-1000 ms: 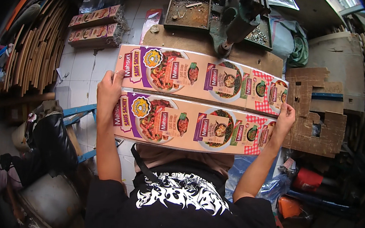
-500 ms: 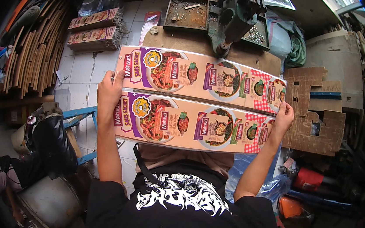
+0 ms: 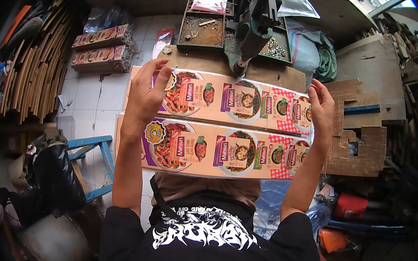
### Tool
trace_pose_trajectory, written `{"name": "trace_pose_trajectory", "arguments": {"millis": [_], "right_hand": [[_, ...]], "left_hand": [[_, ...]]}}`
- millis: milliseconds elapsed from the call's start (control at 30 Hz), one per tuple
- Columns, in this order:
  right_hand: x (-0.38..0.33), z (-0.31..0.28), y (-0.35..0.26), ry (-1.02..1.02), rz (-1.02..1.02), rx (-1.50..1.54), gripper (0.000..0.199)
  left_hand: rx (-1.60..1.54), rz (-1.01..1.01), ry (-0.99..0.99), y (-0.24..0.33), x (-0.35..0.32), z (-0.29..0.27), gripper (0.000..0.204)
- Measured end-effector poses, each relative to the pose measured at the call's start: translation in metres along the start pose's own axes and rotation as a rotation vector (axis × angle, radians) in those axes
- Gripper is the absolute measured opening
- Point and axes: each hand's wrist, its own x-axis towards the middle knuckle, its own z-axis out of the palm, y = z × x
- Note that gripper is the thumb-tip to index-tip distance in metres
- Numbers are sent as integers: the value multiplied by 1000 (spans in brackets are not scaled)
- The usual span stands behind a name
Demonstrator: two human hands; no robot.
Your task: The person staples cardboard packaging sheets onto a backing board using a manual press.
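Two long printed cardboard strips with food pictures lie side by side in front of me, a far strip (image 3: pixel 217 93) and a near strip (image 3: pixel 204 152), with a narrow dark gap between them. Over the left end of the far strip is my left hand (image 3: pixel 149 85), open, its thumb apart from its fingers. My right hand (image 3: pixel 323 105) is open beside the strip's right end, thumb and fingers apart. Neither hand grips a strip. Just beyond the far strip stands a dark green press machine (image 3: pixel 250 41), its lower tip close to the strip's far edge.
A brown board (image 3: pixel 191 58) lies under the press. Metal trays (image 3: pixel 203 32) with small metal pieces flank it. Bundled printed strips (image 3: pixel 101 49) sit on the left floor beside stacked brown boards (image 3: pixel 37 58). A blue frame (image 3: pixel 102 143) stands left; cut brown boards (image 3: pixel 355 149) lie right.
Both hands have let go of the strips' ends and moved up toward the far corners. The strips have shifted slightly nearer to me and left in the view, which has also moved.
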Motion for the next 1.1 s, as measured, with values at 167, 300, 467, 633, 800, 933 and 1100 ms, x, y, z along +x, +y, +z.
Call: {"name": "trace_pose_trajectory", "arguments": {"millis": [167, 300, 467, 633, 800, 933, 1100], "right_hand": [[63, 61, -16, -182, -178, -200, 31], [105, 98, -10, -192, -388, -310, 29], [140, 117, -21, -270, -507, -655, 32], [179, 124, -2, -453, -568, -785, 23], [187, 142, 4, -396, -659, -678, 12], [198, 142, 18, -352, -694, -737, 13], [203, 139, 16, -351, -720, -718, 14]], "left_hand": [[-106, 157, 82, -36, 41, 87, 28], [-114, 107, 9, -59, 34, 101, 24], [-106, 116, 6, -59, 33, 102, 20], [-112, 153, 7, -61, 36, 109, 20], [-89, 126, 1, -66, 34, 98, 18], [-99, 163, 12, -65, 34, 102, 18], [-127, 161, 12, -64, 34, 102, 16]]}}
